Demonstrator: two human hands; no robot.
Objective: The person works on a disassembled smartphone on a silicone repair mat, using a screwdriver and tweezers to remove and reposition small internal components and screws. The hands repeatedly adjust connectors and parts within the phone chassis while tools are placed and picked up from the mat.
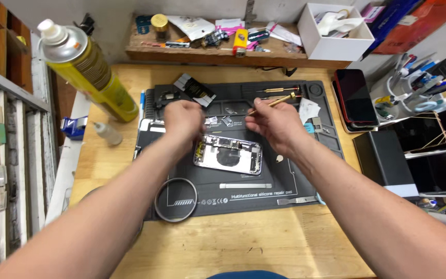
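An opened phone body lies face up on a dark silicone repair mat, its inner parts showing. My left hand hovers just above the phone's upper left corner with the fingers curled; what it pinches is hidden. My right hand holds a thin brass-handled screwdriver that points up to the right. Small metal brackets lie on the mat between the two hands.
A yellow spray can and a small dropper bottle stand at the left. A round lens ring and metal pry tool lie on the mat's front. Stacked phones, a pen holder and a white box sit right.
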